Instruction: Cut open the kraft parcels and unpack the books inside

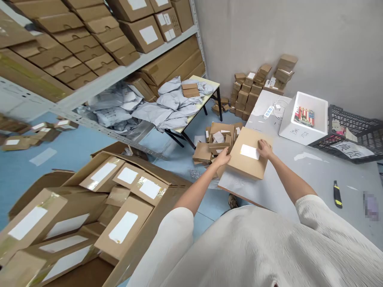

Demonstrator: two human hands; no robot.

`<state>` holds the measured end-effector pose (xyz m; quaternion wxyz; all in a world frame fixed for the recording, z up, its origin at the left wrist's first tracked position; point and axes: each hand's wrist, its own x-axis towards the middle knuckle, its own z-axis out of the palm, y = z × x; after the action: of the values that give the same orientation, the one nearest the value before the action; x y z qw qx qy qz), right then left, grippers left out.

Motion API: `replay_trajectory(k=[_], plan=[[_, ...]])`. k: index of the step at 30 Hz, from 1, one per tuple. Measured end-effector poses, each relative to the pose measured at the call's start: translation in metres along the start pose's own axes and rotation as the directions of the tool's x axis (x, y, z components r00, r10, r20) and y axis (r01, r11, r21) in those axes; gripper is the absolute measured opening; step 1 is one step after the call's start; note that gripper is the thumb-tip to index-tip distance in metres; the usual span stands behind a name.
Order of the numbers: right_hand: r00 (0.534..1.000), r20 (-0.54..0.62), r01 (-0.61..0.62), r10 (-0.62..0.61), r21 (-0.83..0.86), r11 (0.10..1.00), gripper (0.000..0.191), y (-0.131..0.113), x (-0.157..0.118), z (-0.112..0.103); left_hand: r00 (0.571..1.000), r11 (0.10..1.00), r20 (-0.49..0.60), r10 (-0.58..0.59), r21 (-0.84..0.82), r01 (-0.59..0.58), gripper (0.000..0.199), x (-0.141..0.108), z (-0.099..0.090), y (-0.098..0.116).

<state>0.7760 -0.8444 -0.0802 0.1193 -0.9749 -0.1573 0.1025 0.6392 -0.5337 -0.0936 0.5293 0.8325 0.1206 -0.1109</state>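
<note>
A flat brown cardboard box (248, 162) with a white label lies on the near left corner of the grey table, its left side reaching the table's edge. My left hand (223, 157) grips the box at its left edge, fingers closed and partly hidden. Over the right part of the lid, beside the label, my right hand (264, 150) rests with bent fingers, holding the box. To the right on the same table (302, 175) lies a black and yellow box cutter (337, 194), apart from both hands.
A large open carton (167, 203) of labelled boxes stands at my left. Opened cartons (203, 152) lie on the floor beyond the table corner. A white foam bin (295, 129), black crate (365, 123) and power strip (268, 112) sit on the table. Shelving (119, 71) lines the left.
</note>
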Motion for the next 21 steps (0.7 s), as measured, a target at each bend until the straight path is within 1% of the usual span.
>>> replay_trajectory(k=[3,5,8,12,16,21], plan=[[0.996,0.075,-0.044,0.045,-0.021,0.999,0.072,0.003,-0.02,0.004,0.995,0.985,0.064,0.07,0.151,-0.079,0.075,-0.002,0.016,0.001],[0.995,0.076,-0.066,0.068,-0.028,0.997,0.072,0.006,-0.029,0.004,0.993,0.968,0.067,0.098,0.223,-0.11,0.078,-0.003,0.024,0.002],[0.992,0.063,-0.104,0.107,-0.044,0.994,0.071,0.015,-0.043,0.002,0.989,0.958,0.092,0.119,0.25,-0.139,0.085,-0.004,0.034,0.006],[0.986,0.047,-0.16,0.162,-0.028,0.987,0.071,0.038,-0.068,-0.003,0.971,0.95,0.163,0.174,0.232,-0.21,0.088,-0.002,0.055,0.018],[0.969,0.017,-0.248,0.248,-0.014,0.969,0.071,0.07,-0.102,-0.009,0.958,0.947,0.232,0.17,0.232,-0.224,0.087,0.002,0.087,0.038],[0.933,0.001,-0.359,0.359,0.016,0.933,0.071,0.115,-0.147,-0.019,0.936,0.932,0.324,0.14,0.276,-0.235,0.087,0.007,0.137,0.075]])
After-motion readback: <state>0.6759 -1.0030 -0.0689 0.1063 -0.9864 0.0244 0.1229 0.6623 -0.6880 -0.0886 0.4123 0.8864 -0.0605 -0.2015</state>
